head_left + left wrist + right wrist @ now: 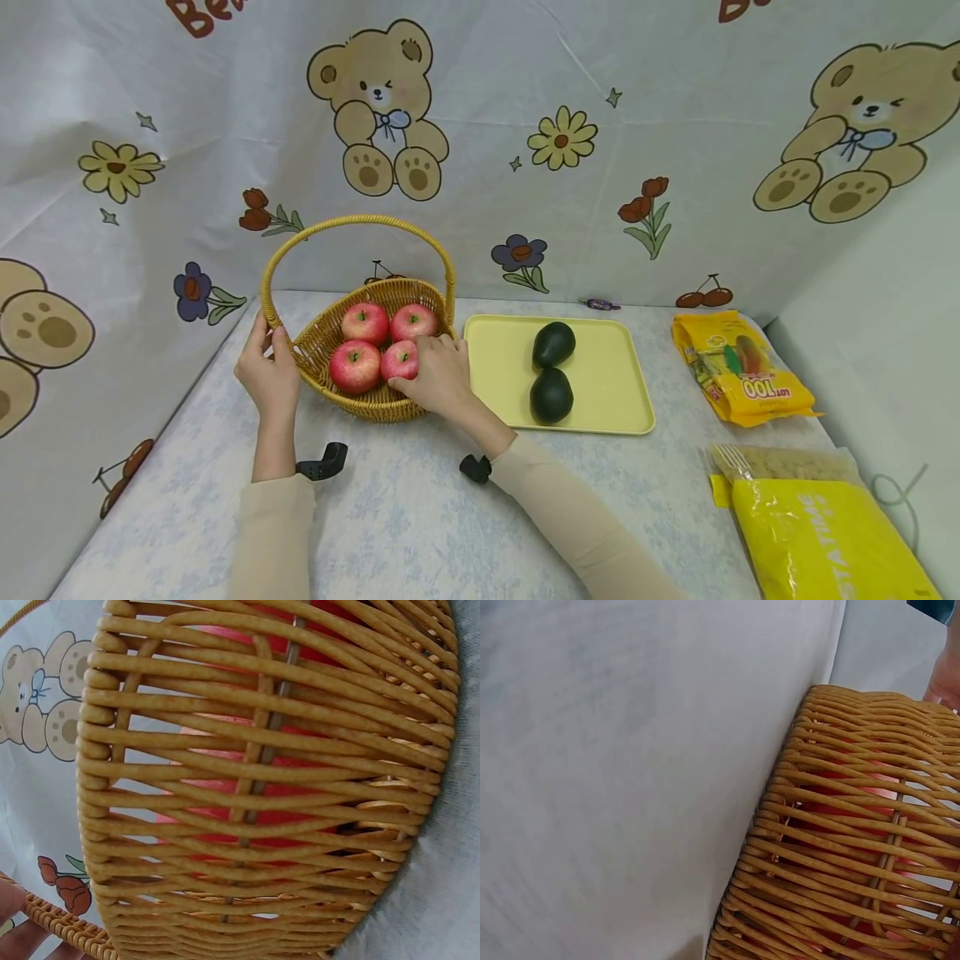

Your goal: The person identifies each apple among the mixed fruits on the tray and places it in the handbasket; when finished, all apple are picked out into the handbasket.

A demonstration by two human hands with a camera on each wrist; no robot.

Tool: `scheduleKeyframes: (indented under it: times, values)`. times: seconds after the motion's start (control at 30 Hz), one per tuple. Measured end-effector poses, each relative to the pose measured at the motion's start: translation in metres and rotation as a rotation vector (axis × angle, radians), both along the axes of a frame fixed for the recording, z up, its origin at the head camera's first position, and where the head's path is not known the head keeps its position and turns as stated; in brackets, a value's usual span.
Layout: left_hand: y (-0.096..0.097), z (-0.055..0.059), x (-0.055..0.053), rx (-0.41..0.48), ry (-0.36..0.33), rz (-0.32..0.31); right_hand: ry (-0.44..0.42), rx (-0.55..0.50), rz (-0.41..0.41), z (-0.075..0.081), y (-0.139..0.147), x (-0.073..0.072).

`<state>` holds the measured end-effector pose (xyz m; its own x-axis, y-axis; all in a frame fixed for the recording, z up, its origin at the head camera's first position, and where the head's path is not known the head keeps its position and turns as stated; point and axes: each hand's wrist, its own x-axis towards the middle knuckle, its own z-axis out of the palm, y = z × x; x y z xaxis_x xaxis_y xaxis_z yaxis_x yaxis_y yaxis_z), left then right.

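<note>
A wicker basket (390, 410) with a tall yellow handle (358, 219) stands on the left part of the table, with several red apples (356, 367) inside. My left hand (272, 367) grips the basket's left end where the handle meets the rim, thumb in front and fingers behind. Over the basket's right side, my right hand (441, 372) holds the front-right apple (398, 360), partly covering it. In the left wrist view, red apples show through the woven wall (247, 780). The right wrist view shows the basket's outside (855, 847); the right fingers' grip is hidden there.
Right of the basket lies a pale yellow tray (607, 392) bearing two dark green avocados (552, 345). Farther right are a yellow snack bag (742, 367) and a larger yellow pasta bag (825, 533). A small purple-wrapped candy (600, 304) lies behind the tray.
</note>
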<state>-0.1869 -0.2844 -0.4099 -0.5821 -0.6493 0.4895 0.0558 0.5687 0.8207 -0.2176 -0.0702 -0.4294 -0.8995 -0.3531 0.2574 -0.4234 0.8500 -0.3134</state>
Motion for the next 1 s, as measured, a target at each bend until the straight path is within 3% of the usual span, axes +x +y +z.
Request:
scheduleKeyframes:
  times: [1.0]
  values:
    - [-0.0004, -0.0004, 0.0008, -0.007, 0.008, -0.017, 0.023, -0.032, 0.021, 0.0029, 0.0002, 0.0005]
